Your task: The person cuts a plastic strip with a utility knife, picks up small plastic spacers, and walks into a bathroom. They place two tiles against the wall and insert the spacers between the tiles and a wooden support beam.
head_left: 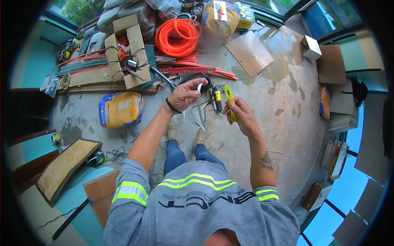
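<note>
My left hand (184, 96) pinches one end of a narrow white strip (200, 108), which curls over at the top and hangs down below the fingers. A black band circles that wrist. Held upright in my right hand (243, 116) is a yellow utility knife (228, 95), a short gap to the right of the strip. On the floor beyond, between the two hands, lies a yellow-and-black power tool (217, 98) with a dark cord near it. My boots (200, 137) stand on the concrete below the hands.
An orange coiled hose (177, 37), an open cardboard box (137, 53) and a red level (188, 70) lie ahead. A yellow-and-blue bag (121, 109) rests on the left. A textured panel (249, 53) lies front right. Stacked tiles (317, 196) line the right side.
</note>
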The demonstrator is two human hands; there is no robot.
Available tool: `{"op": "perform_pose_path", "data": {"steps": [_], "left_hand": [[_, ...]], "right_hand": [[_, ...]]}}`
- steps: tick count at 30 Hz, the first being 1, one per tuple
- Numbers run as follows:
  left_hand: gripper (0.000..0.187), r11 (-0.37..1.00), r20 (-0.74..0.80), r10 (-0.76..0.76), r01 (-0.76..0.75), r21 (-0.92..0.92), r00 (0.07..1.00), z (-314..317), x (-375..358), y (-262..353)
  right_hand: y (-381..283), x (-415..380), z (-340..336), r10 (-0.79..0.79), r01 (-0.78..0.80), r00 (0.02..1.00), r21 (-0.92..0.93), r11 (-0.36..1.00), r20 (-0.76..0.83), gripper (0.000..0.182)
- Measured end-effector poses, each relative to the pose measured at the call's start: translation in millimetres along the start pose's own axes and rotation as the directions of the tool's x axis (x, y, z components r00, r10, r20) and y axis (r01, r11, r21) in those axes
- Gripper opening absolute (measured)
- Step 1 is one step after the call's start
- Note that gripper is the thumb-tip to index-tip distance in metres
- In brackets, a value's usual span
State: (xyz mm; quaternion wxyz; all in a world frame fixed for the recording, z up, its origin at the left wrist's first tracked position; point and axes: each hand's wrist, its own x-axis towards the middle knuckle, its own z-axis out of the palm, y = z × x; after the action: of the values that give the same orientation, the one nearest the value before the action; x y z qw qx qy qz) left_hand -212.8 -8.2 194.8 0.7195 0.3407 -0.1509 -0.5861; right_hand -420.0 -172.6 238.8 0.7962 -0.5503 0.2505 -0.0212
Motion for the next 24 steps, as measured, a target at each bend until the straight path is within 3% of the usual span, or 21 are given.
{"op": "perform_pose_path", "data": {"steps": [2,5,7,11,13,19,24], "left_hand": [[0.058,1.000,0.010,0.007,-0.007,-0.029,1.000,-0.3,-0.3,1.2],[0.060,0.998,-0.008,-0.005,0.005,-0.057,1.000,2.1,-4.9,4.1],[0.062,0.997,0.004,0.010,-0.009,-0.076,1.000,4.2,-7.6,6.4],[0.061,0.997,0.016,0.022,-0.021,-0.074,1.000,1.5,-10.5,7.0],[0.069,1.000,0.054,-0.012,0.013,-0.017,0.998,2.6,-12.5,10.8],[0.072,0.994,0.153,-0.088,0.077,0.079,0.984,-1.7,-18.7,14.8],[0.061,0.985,0.171,-0.136,0.115,0.128,0.976,6.8,-23.1,14.5]], "right_hand": [[1.1,1.5,-0.6,-0.020,0.020,0.999,0.014,1.000,0.032,0.029],[7.9,0.8,-0.8,0.013,-0.016,0.999,-0.068,0.998,-0.042,0.029],[7.8,-0.2,1.2,0.060,-0.091,0.981,-0.161,0.983,-0.186,0.033],[6.8,-0.3,4.4,0.157,-0.193,0.962,-0.153,0.969,-0.222,0.035],[5.0,0.5,1.7,0.328,-0.334,0.940,-0.060,0.941,-0.090,0.038],[-4.6,7.5,17.0,0.361,-0.337,0.930,-0.240,0.911,0.067,0.043],[-19.9,10.7,29.1,0.362,-0.325,0.925,-0.253,0.911,0.114,0.045]]}}
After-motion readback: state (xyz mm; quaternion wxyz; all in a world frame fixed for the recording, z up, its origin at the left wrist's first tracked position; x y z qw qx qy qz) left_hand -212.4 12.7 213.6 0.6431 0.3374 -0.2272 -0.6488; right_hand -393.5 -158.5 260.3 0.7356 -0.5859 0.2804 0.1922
